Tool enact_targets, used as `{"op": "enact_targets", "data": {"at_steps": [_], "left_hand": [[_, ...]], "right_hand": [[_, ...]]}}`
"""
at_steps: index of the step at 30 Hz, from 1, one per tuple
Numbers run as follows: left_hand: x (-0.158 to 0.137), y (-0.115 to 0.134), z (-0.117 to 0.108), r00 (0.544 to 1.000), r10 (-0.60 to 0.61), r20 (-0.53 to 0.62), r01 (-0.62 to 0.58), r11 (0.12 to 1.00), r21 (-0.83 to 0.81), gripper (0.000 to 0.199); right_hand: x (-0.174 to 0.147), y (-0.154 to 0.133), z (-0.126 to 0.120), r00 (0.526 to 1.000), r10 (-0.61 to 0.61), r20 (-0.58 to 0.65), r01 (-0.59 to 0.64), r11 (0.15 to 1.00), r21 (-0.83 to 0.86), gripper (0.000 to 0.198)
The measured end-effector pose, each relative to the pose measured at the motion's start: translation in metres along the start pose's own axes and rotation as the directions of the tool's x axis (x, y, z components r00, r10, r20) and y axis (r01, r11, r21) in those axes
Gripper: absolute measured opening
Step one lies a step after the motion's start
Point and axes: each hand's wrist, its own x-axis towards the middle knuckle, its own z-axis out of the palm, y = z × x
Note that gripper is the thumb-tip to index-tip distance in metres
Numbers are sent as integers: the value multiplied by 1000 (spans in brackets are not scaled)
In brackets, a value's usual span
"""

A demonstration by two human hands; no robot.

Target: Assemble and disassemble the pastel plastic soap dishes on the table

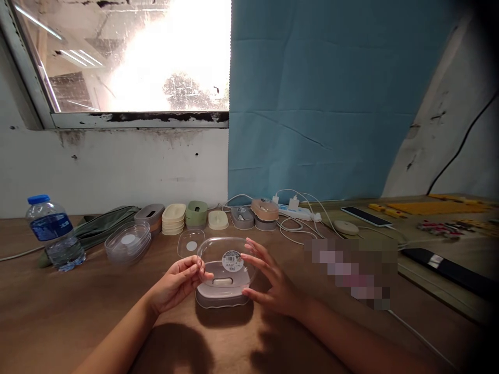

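Observation:
My left hand point(181, 280) is closed in a pinch at the left edge of a clear plastic lid point(210, 252). The lid is tilted up and carries a round white barcode sticker point(233, 261). Behind and below it a box with a pale slotted lid point(224, 291) rests on the table, seen partly through the clear plastic. At the right side my right hand point(275, 283) has its fingers spread. One fingertip is by the sticker and the thumb is near the box's right edge; whether they touch is unclear.
Stacked clear lids point(128, 244) and a water bottle point(54, 234) stand left. Cream lids point(173, 219), a green box point(196, 214) and a brown box point(265, 209) line the back. A power strip point(298, 212) with cables, a phone point(365, 217) and a blurred patch lie right.

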Motion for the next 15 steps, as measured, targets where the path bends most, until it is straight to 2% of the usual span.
{"op": "enact_targets", "data": {"at_steps": [4, 7, 10, 13, 15], "left_hand": [[2, -2, -10, 993, 109, -33, -99, 968, 231, 19], [4, -1, -23, 988, 143, -63, -110, 923, 369, 44], [4, 3, -37, 997, 66, -34, -43, 882, 470, 54], [3, 6, -45, 998, -54, 35, 26, 831, 556, 49], [3, 7, -46, 994, -86, 67, 30, 806, 591, 43]], "right_hand": [[1, 1, 1, 997, 71, 42, -72, 997, 21, 56], [4, -3, 0, 980, 146, 136, -149, 989, 9, 57], [8, -8, 0, 945, 214, 248, -226, 974, 20, 54], [8, -9, 1, 914, 230, 334, -261, 964, 52, 55], [6, -7, 1, 906, 226, 358, -268, 961, 71, 63]]}}
